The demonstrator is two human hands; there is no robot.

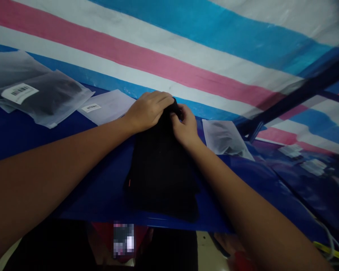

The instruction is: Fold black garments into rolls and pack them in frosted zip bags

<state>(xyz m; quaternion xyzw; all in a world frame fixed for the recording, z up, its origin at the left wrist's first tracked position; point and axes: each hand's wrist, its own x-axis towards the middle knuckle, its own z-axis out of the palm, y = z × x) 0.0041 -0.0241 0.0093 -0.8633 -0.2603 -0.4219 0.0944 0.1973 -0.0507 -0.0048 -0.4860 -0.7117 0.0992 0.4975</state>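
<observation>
A black folded piece of cloth (164, 162), perhaps a garment, lies lengthwise on the blue table (101, 195), with a small orange tag at its lower left edge. At its far end my left hand (149, 109) rests over the fabric, fingers closed around the top edge. Opposite it, my right hand (186, 126) pinches the same far end between thumb and fingers. Part of the cloth's top is hidden beneath both hands. Just behind my left hand lies a flat frosted bag (113, 105) with a barcode label.
Frosted zip bags with dark contents (59, 96) lie at the left. Another frosted bag (226, 137) sits right of my right hand. A striped tarp (158, 49) hangs behind the table, and a dark metal bar (293, 94) slants at the right.
</observation>
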